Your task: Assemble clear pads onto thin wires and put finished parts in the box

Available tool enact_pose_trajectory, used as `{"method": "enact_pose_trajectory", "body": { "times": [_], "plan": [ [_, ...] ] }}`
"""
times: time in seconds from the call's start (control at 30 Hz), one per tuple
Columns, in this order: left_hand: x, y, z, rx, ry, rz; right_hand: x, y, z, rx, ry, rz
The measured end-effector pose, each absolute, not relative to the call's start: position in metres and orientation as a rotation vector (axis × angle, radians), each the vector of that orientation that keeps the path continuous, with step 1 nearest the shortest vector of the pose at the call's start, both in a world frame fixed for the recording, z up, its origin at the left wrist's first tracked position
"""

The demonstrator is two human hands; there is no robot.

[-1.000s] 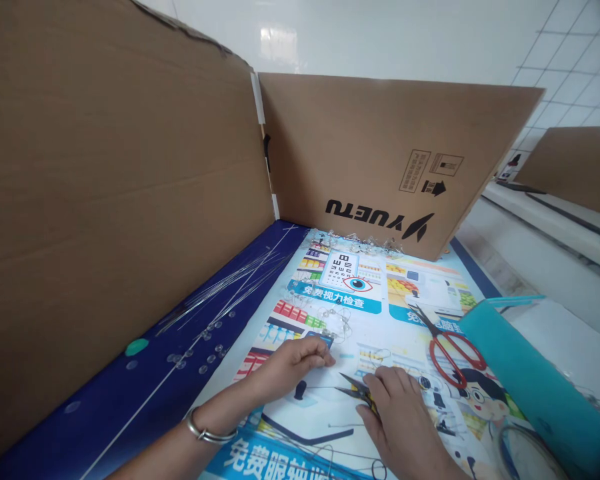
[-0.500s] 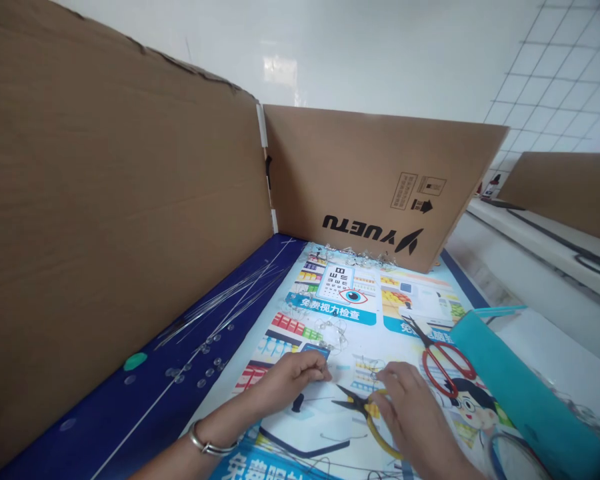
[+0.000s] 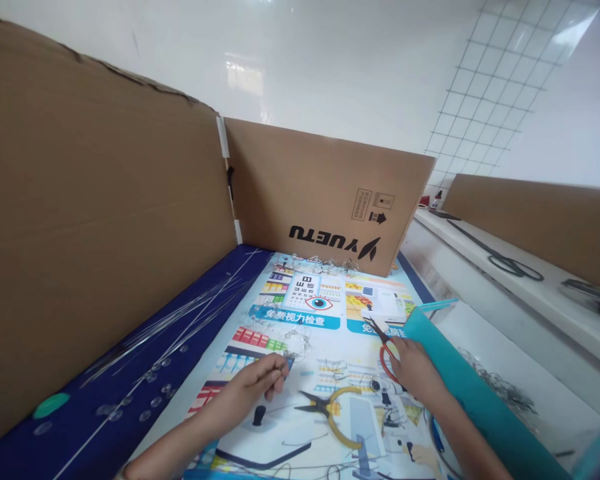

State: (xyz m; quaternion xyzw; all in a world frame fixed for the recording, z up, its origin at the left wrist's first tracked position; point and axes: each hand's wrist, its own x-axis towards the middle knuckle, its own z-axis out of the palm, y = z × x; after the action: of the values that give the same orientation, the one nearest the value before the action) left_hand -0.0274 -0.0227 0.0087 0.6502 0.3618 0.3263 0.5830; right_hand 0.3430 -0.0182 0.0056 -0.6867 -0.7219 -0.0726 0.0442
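My left hand (image 3: pixel 265 377) is closed in a pinch over the printed sheet (image 3: pixel 350 347); what it holds is too small to make out. My right hand (image 3: pixel 413 367) lies over the handles of the red-handled scissors (image 3: pixel 386 347), fingers wrapped on them, blades pointing up and left. Between my hands, the yellow-handled pliers (image 3: pixel 330 408) rest on the sheet with their jaws apart. A ring of clear beads and wire (image 3: pixel 298 343) lies just beyond my left hand.
Clear beads (image 3: pixel 156 401), thin wires (image 3: pixel 180 320) and a green piece (image 3: pixel 51 405) lie on the blue surface at left. A teal-edged box (image 3: pixel 480 393) holding wire pieces stands at right. Cardboard panels (image 3: pixel 325 193) rise behind and left.
My right hand has left the yellow pliers and moved to the red scissors, closing on their handles. My left hand stays pinched. The view has turned to the right.
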Motion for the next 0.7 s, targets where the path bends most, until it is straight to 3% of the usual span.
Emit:
{"method": "enact_pose_trajectory", "body": {
  "times": [0.3, 0.5, 0.7],
  "plan": [
    [-0.001, -0.049, 0.036, 1.263, 0.759, 0.661, 0.34, -0.007, -0.003, -2.159, -2.001, -0.139],
    [0.019, -0.056, 0.049, 1.309, 0.814, 0.636, 0.344, -0.013, 0.017, -2.059, -1.839, -0.057],
    [0.037, -0.052, 0.07, 1.58, 0.809, 0.681, 0.317, -0.047, 0.062, -1.594, -1.867, 0.434]
  ]
}}
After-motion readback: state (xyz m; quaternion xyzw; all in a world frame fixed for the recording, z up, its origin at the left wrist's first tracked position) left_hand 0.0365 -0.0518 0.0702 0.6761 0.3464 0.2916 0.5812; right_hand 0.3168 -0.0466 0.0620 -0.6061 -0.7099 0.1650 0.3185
